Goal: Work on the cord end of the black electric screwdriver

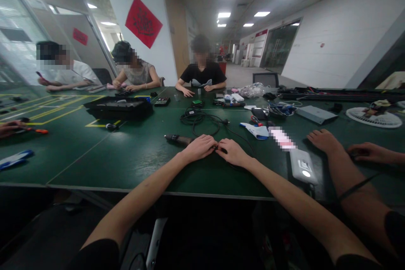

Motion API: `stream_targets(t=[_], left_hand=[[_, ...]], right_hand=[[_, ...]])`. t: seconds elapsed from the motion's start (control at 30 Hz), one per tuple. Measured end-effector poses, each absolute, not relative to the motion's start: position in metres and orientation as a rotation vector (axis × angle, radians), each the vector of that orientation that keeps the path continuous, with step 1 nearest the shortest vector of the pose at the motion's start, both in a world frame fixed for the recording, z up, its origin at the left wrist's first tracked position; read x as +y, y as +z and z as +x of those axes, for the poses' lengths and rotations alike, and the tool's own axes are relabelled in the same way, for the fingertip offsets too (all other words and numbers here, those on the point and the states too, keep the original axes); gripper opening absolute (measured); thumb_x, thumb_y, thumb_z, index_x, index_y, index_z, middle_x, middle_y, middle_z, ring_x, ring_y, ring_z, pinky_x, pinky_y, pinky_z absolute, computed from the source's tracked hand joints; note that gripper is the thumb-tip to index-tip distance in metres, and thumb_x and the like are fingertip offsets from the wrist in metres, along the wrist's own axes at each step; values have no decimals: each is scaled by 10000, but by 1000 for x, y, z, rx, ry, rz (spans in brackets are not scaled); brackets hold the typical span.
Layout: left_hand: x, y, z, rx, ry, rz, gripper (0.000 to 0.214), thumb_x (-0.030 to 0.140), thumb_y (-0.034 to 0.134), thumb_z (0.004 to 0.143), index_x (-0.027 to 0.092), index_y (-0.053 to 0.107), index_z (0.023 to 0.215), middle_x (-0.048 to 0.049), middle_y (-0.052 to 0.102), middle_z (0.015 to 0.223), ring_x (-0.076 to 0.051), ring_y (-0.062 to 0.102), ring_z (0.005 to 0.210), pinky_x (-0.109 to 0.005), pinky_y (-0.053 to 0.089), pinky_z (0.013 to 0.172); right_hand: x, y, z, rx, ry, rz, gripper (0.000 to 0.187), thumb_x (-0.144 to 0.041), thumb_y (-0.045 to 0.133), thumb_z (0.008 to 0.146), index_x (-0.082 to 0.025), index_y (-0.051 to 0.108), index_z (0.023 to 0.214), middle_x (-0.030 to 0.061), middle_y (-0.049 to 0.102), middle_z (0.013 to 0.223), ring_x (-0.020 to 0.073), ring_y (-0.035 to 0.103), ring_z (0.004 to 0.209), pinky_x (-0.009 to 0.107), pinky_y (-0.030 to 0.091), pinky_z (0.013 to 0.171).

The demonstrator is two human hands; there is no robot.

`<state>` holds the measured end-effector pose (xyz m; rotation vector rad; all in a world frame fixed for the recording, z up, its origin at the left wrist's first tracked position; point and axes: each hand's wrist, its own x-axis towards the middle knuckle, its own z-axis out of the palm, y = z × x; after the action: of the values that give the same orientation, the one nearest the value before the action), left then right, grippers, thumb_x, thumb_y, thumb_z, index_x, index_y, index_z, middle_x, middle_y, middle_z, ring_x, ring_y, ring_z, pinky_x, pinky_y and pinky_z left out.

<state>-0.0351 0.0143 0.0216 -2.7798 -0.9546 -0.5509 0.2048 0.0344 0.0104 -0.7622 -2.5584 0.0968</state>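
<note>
Over the rear end of a dark electric screwdriver (179, 139), my left hand (200, 147) is closed; the tool lies on the green table with its tip pointing left. My right hand (233, 152) meets it fingertip to fingertip, its fingers pinched together. A small dark piece (215, 147) shows between the two hands, too little of it to name. Just beyond them lies a coiled black cable (205, 119) with a plug, and one strand runs down behind my right hand.
A white power bank-like device (303, 166) and a blue-and-white packet (257, 130) lie to the right. Beside me rests another person's hand (322, 139). A black tray (118, 107) stands at the left. Across the green table (126, 160) several people sit.
</note>
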Motion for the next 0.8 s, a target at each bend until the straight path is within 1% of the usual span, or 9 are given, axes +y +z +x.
stream_targets(t=[0.1, 0.2, 0.27, 0.37, 0.5, 0.7, 0.8], left_hand=[[15, 21, -37, -938, -576, -2779, 183, 307, 517, 1041, 217, 561, 1194, -94, 653, 1178, -251, 591, 1203, -406, 457, 1033], [15, 21, -41, -922, -593, -2802, 231, 283, 525, 1023, 211, 546, 1242, -100, 648, 1210, -250, 582, 1221, -402, 458, 1038], [14, 21, -42, -928, -583, -2805, 231, 253, 506, 1019, 212, 551, 1242, -101, 650, 1208, -246, 586, 1211, -399, 462, 1031], [13, 20, -41, -933, -558, -2787, 228, 260, 473, 1039, 213, 557, 1247, -105, 652, 1211, -248, 584, 1220, -405, 459, 1037], [13, 17, -38, -912, -556, -2774, 276, 263, 451, 1055, 203, 536, 1311, -113, 644, 1255, -247, 575, 1244, -404, 454, 1050], [16, 15, -36, -930, -559, -2745, 318, 308, 479, 1065, 193, 527, 1358, -115, 655, 1232, -251, 593, 1215, -412, 462, 1044], [16, 14, -36, -908, -567, -2757, 398, 297, 518, 1044, 191, 488, 1426, -121, 642, 1273, -259, 578, 1246, -417, 461, 1057]], right_hand=[[33, 10, 205, -2555, 85, -775, 186, -332, 614, 1032, -198, 689, 928, 69, 661, 1008, 206, 592, 953, 338, 445, 871], [32, 10, 204, -2560, 62, -800, 186, -335, 609, 1035, -196, 689, 939, 72, 663, 1009, 209, 592, 954, 341, 442, 868], [32, 10, 204, -2566, 55, -812, 190, -337, 609, 1034, -197, 683, 928, 69, 663, 1001, 207, 591, 942, 341, 441, 857], [32, 11, 204, -2563, 55, -815, 186, -335, 615, 1029, -195, 681, 925, 68, 662, 998, 204, 591, 934, 339, 441, 852], [31, 10, 203, -2552, 37, -822, 162, -323, 625, 1022, -188, 692, 961, 75, 665, 1010, 206, 596, 943, 339, 441, 860], [32, 8, 203, -2564, 26, -833, 157, -312, 638, 1017, -181, 702, 958, 75, 666, 1007, 201, 600, 940, 333, 445, 867], [33, 8, 203, -2560, 17, -845, 153, -309, 646, 1013, -181, 707, 957, 72, 668, 1004, 197, 600, 930, 326, 446, 854]])
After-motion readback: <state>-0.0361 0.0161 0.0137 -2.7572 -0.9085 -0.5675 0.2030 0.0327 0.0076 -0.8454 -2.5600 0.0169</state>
